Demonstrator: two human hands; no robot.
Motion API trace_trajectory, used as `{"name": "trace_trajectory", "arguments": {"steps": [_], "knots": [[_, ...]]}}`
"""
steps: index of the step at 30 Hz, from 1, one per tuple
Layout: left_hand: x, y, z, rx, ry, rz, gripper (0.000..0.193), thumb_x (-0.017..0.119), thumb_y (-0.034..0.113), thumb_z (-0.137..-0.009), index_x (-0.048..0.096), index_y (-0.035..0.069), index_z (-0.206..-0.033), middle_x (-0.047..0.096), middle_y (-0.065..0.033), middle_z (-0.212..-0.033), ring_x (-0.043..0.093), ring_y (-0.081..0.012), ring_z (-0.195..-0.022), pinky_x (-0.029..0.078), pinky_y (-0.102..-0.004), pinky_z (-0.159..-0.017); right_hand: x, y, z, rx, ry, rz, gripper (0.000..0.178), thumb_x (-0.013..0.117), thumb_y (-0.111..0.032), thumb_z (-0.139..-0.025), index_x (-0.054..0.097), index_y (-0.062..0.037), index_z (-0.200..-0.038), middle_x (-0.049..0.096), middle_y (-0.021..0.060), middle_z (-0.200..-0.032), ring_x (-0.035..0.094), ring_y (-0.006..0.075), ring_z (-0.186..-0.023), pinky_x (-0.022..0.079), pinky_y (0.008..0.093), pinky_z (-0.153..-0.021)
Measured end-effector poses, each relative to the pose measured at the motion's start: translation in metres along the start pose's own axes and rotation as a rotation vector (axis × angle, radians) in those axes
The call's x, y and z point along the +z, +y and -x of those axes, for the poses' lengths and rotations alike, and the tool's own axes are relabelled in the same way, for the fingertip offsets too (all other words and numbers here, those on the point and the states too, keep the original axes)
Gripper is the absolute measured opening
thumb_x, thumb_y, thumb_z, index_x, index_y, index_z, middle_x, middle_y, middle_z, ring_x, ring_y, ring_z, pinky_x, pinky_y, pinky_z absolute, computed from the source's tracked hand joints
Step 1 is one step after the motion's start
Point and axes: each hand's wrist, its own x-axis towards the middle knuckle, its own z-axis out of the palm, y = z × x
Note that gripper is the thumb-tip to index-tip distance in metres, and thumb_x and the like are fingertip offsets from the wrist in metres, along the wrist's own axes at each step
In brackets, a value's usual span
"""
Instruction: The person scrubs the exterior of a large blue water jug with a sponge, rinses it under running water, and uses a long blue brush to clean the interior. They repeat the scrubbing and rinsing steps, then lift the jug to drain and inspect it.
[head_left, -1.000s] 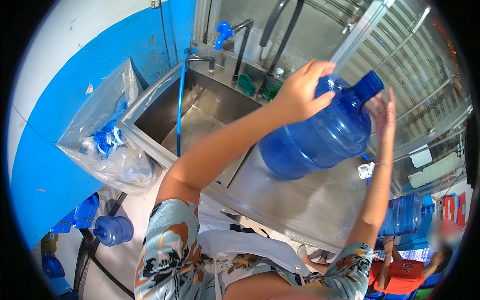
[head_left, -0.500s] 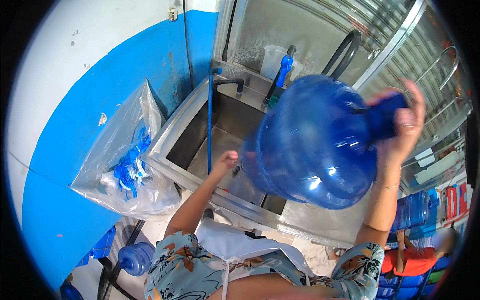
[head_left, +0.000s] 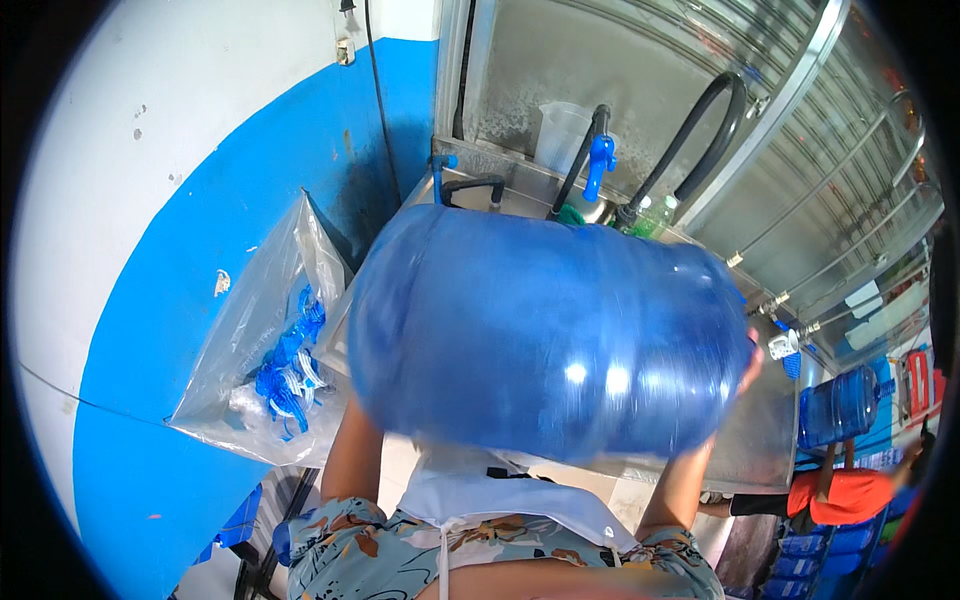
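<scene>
A large translucent blue water jug (head_left: 540, 340) lies sideways in the air in front of me, above the steel sink. My right hand (head_left: 752, 362) grips its right end, with fingers showing past the edge. My left forearm (head_left: 352, 455) runs up to the jug's left end. The left hand itself is hidden behind the jug, so its fingers do not show. Most of the steel sink (head_left: 765, 420) is covered by the jug.
Behind the jug stand a blue-handled tap (head_left: 600, 165), a black curved hose (head_left: 735, 120) and a whitish bucket (head_left: 562, 135). A clear plastic bag (head_left: 235, 345) with blue caps hangs at left. At right, a person in a red shirt (head_left: 835, 497) holds another blue jug (head_left: 838, 408).
The jug has swung level across the sink and shifted left, covering the basin. My right hand came lower and nearer; my left hand, visible before, has gone behind the jug.
</scene>
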Motion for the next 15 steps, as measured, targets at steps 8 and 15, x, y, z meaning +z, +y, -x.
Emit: {"name": "trace_trajectory", "arguments": {"steps": [8,15], "knots": [[0.003,0.000,0.005,-0.005,0.032,0.001,0.043,0.061,0.022,-0.090,0.055,0.001,-0.128,0.062,-0.0110,-0.119,0.061,-0.0213,-0.106,0.048,-0.0323,-0.091,-0.008,0.019,0.011,0.046,-0.021,-0.035,0.045,0.059,-0.053,-0.091,0.054,-0.0189,-0.121,0.060,0.0040,-0.102,0.060,0.0212,-0.092,0.053,0.0382,-0.083],[0.011,0.000,-0.002,0.019,0.052,-0.013,0.047,0.061,0.025,-0.091,0.053,0.000,-0.130,0.061,-0.0125,-0.121,0.061,-0.0214,-0.107,0.048,-0.0320,-0.092,-0.029,0.026,-0.014,0.047,-0.115,-0.158,0.043,0.059,-0.052,-0.091,0.055,-0.0193,-0.120,0.060,0.0034,-0.100,0.060,0.0202,-0.092,0.053,0.0374,-0.082]]}}
